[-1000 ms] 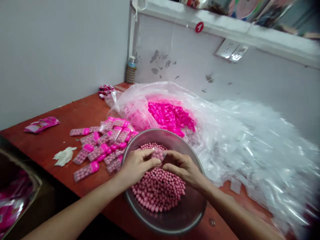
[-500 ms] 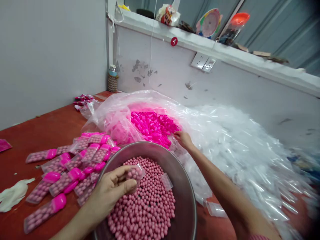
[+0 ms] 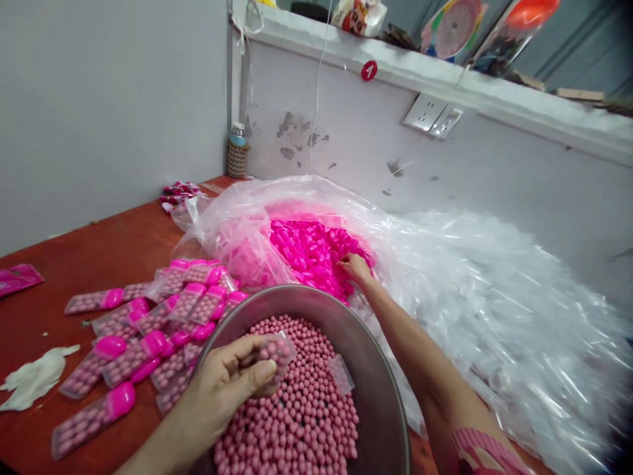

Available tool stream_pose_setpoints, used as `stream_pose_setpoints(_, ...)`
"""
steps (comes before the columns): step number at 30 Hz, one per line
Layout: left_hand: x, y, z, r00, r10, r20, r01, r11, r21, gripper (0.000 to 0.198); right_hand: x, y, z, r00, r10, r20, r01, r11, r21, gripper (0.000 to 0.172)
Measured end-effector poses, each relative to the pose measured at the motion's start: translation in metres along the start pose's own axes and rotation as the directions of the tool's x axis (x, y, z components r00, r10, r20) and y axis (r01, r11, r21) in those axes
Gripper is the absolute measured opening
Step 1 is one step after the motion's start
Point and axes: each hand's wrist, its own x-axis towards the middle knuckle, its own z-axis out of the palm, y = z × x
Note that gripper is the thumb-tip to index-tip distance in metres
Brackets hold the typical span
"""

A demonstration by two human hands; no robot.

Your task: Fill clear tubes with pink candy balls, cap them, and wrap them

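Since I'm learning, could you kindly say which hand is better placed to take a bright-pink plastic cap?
Probably the right hand: it is at the bright-pink plastic caps, while the left hand grips a clear plastic container of round pink beads.

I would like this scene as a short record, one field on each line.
Left hand: holds small clear plastic container of round pink beads
Right hand: fingers at bright pink plastic caps; grip unclear
In round grey metal bowl: loose pink beads, another clear container
Left of bowl: pink-capped, bead-filled clear containers on red table
Right: heaped clear plastic pieces
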Motion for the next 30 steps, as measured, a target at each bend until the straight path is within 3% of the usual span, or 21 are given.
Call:
stream_pose_setpoints(5, -0.001, 0.002, 0.001, 0.998, 0.041, -0.045, -0.043, 0.999, -0.028, 0.032, -0.021, -0.007, -0.025, 0.989, -0.060, -0.135, 0.094, 0.961, 0.261, 0.030)
stream_pose_setpoints(8, -0.001, 0.004, 0.003, 0.998, 0.053, -0.032, -0.055, 0.997, -0.059, 0.029, -0.053, -0.020, -0.047, 0.983, -0.138, -0.122, 0.178, 0.884, 0.433, 0.041)
stream_pose_setpoints(11, -0.001, 0.005, 0.005, 0.996, 0.080, -0.027, -0.083, 0.992, -0.100, 0.026, -0.103, -0.044, -0.057, 0.968, -0.251, -0.006, 0.204, 0.771, 0.603, 0.041)
stream_pose_setpoints(13, -0.001, 0.006, 0.006, 0.993, 0.112, -0.036, -0.116, 0.983, -0.139, 0.024, -0.140, -0.067, -0.053, 0.924, -0.354, 0.144, 0.136, 0.657, 0.742, 0.034)
stream_pose_setpoints(15, -0.001, 0.006, 0.008, 0.989, 0.144, -0.044, -0.150, 0.972, -0.180, 0.023, -0.174, -0.090, -0.043, 0.874, -0.427, 0.232, 0.086, 0.607, 0.790, 0.030)
stream_pose_setpoints(17, 0.000, 0.006, 0.008, 0.984, 0.168, -0.063, -0.177, 0.961, -0.210, 0.023, -0.200, -0.110, -0.032, 0.863, -0.451, 0.226, 0.115, 0.611, 0.783, 0.029)
stream_pose_setpoints(20, -0.001, 0.005, 0.007, 0.978, 0.177, -0.114, -0.200, 0.952, -0.233, 0.028, -0.225, -0.125, -0.021, 0.874, -0.478, 0.084, 0.304, 0.674, 0.673, 0.028)
stream_pose_setpoints(25, -0.002, 0.001, 0.006, 0.978, 0.194, -0.072, -0.205, 0.958, -0.201, 0.029, -0.236, -0.122, -0.028, 0.771, -0.634, -0.057, 0.608, 0.708, 0.359, 0.029)
stream_pose_setpoints(27, -0.002, -0.001, 0.005, 0.973, 0.225, -0.055, -0.231, 0.963, -0.136, 0.026, -0.235, -0.119, -0.036, 0.756, -0.647, -0.103, 0.643, 0.702, 0.305, 0.027)
stream_pose_setpoints(30, -0.005, -0.003, 0.004, 0.946, 0.323, -0.013, -0.319, 0.940, 0.119, 0.024, -0.233, -0.116, -0.048, 0.723, -0.673, -0.156, 0.684, 0.665, 0.301, 0.029)
